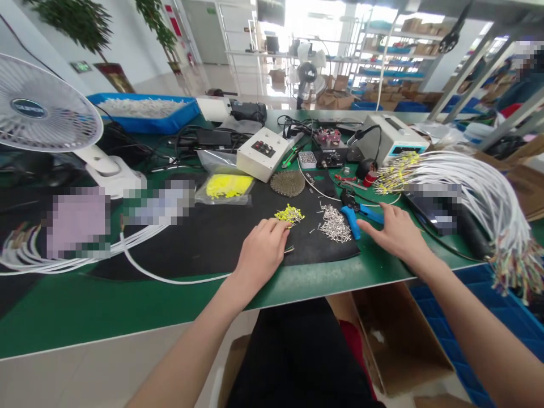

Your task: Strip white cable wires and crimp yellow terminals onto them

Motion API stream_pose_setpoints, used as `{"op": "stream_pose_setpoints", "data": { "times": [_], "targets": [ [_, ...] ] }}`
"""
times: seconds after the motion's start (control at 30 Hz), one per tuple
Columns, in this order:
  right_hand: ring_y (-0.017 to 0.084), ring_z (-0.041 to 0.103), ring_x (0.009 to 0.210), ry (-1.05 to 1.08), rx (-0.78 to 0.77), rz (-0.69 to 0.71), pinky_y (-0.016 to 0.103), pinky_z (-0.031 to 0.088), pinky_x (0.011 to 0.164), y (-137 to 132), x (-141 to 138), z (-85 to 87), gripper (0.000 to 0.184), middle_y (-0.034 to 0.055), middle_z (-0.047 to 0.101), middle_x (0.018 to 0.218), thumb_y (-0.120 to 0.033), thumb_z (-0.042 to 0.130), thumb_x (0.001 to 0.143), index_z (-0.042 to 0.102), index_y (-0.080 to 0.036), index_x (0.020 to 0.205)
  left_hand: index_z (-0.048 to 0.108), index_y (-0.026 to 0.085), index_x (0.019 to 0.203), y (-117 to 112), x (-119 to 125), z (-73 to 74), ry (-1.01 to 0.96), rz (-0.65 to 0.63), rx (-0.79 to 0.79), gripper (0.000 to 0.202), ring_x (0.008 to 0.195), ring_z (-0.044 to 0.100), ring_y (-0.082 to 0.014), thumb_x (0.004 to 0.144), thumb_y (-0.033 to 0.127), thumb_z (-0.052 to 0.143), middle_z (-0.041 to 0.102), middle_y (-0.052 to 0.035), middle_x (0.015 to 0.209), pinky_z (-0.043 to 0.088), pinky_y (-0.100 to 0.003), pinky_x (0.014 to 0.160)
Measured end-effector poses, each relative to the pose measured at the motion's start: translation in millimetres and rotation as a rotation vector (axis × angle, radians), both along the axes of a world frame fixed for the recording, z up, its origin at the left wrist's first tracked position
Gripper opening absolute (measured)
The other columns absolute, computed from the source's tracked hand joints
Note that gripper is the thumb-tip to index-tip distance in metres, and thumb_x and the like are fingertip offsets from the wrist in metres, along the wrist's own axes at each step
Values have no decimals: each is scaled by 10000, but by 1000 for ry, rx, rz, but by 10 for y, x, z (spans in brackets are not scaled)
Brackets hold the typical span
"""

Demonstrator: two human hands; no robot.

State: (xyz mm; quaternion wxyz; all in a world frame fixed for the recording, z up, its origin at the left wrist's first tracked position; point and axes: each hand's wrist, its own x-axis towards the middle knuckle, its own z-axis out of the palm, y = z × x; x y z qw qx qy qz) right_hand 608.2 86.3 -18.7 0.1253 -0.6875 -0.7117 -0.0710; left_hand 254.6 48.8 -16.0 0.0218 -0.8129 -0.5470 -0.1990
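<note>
The big windows are very bright; the floor is shiny; the wall is white; tall shelves hold boxes.

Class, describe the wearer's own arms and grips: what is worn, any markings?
The left arm and right arm are bare, with no sleeves in view. The left grip and right grip are ungloved; no watch, rings or markings show. The clothing below is black.

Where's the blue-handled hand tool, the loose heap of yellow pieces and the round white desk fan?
Blue-handled hand tool (pixel 350 219), head view: one handle.
Loose heap of yellow pieces (pixel 290 213), head view: middle.
Round white desk fan (pixel 29 109), head view: grille centre.
</note>
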Motion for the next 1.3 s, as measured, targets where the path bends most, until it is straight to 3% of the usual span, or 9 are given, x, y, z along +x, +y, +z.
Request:
{"op": "stream_pose_setpoints", "data": {
  "times": [0.23, 0.4, 0.53, 0.67, 0.83, 0.93, 1.07, 1.2, 1.3],
  "targets": [
    [499, 555, 1211, -15, -207, -44, 603, 471, 943, 239, -253, -50, 953, 298, 623, 1273, -847, 467, 859, 543, -54, 1381, 670, 215, 1058, 468, 66, 73, 163, -66, 42, 189, 1019, 564, -249, 1029, 237, 485, 651, -75, 1067, 434, -368, 815],
    [503, 527, 1232, -15, -223, -79, 633, 452, 954, 209, -339, -11, 1025, 298, 587, 1323, -863, 540, 801, 495, -52, 1427, 662, 196, 973, 577, 182, 110, 244, -112, 85, 161, 1001, 562, -267, 998, 162, 507, 637, -84, 1033, 406, -373, 777],
    [371, 577, 1203, -10, -190, -116, 546, 487, 973, 240, -384, 21, 794, 187, 631, 1259, -749, 645, 831, 580, -122, 1314, 667, 187, 957, 607, 184, 120, 256, -141, 152, 176, 952, 576, -274, 963, 90, 520, 634, -88, 997, 405, -380, 761],
    [273, 615, 1146, 13, -129, -136, 474, 514, 967, 311, -299, 86, 447, 113, 641, 1225, -513, 613, 981, 612, -156, 1251, 676, 203, 976, 683, 144, 55, 237, -156, 197, 190, 919, 584, -269, 967, 100, 516, 635, -79, 999, 405, -369, 743],
    [270, 622, 1140, 22, -153, -71, 478, 532, 958, 286, -199, 166, 377, 105, 640, 1236, -446, 648, 980, 634, -158, 1223, 663, 209, 1002, 715, 99, 6, 196, -153, 201, 188, 886, 588, -248, 1022, 213, 476, 638, -69, 1007, 414, -346, 730],
    [256, 640, 1107, 29, -191, -42, 470, 545, 949, 263, -190, 140, 306, 100, 653, 1218, -387, 664, 981, 653, -151, 1175, 635, 224, 1090, 686, 66, 17, 66, -153, 165, 203, 929, 598, -231, 1047, 290, 448, 647, -54, 1061, 431, -341, 788],
    [237, 658, 1066, 97, -216, 11, 459, 550, 949, 259, -155, 79, 243, 86, 677, 1174, -351, 686, 972, 678, -150, 1109, 638, 228, 1083, 605, 35, 51, -333, -177, 41, 231, 1006, 602, -247, 1036, 382, 471, 660, -50, 1075, 423, -365, 887],
    [239, 647, 1078, 261, -149, 33, 469, 533, 969, 235, -86, 79, 210, 84, 668, 1176, -322, 663, 987, 672, -148, 1105, 657, 241, 1193, 479, 16, 86, -570, -156, -30, 297, 1101, 603, -255, 1027, 404, 472, 666, -58, 1147, 409, -388, 1015],
    [257, 616, 1128, 456, -58, 38, 500, 493, 1013, 154, -41, 146, 232, 90, 641, 1216, -331, 644, 994, 654, -154, 1142, 684, 262, 1176, 365, -7, 133, -667, -104, -81, 293, 1117, 616, -238, 1024, 409, 481, 677, -44, 1173, 433, -364, 1009]
  ]
}}
